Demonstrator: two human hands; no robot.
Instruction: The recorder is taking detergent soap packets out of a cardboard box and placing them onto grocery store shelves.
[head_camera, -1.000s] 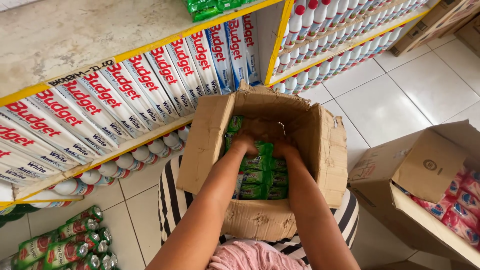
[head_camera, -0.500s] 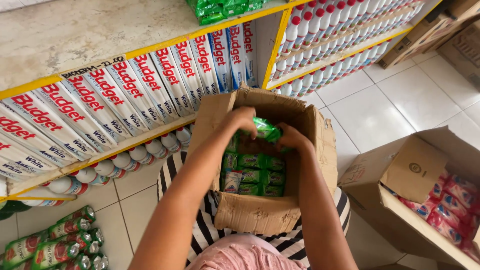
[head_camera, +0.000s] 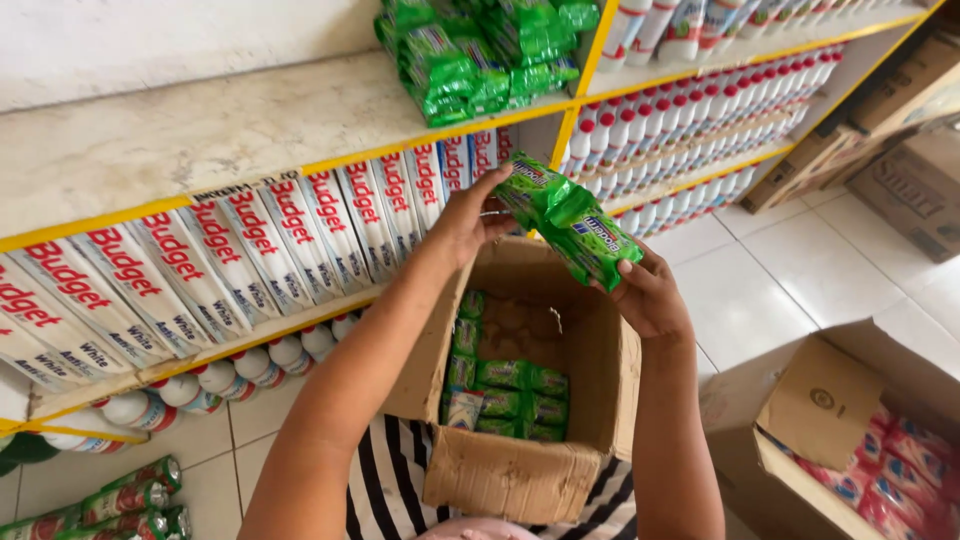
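Both hands hold one green wrapped multipack (head_camera: 568, 220) lifted above an open cardboard box (head_camera: 520, 480) that rests on my lap. My left hand (head_camera: 470, 215) grips the pack's upper left end. My right hand (head_camera: 645, 290) supports its lower right end. Inside the box lie several more green packs (head_camera: 505, 390) against its near and left sides, with bare cardboard at the far end. A pile of the same green packs (head_camera: 470, 55) sits on the marble top shelf (head_camera: 200, 130) above.
White and red toothpaste boxes (head_camera: 200, 270) fill the yellow-edged shelf to the left, white bottles (head_camera: 690, 110) to the right. Another open carton with red packs (head_camera: 900, 460) stands on the tiled floor at right. Green tubes (head_camera: 110, 500) lie at lower left.
My hands were down inside the box, then came up with a green multipack. The pack is now raised clear of the box, near the shelves.
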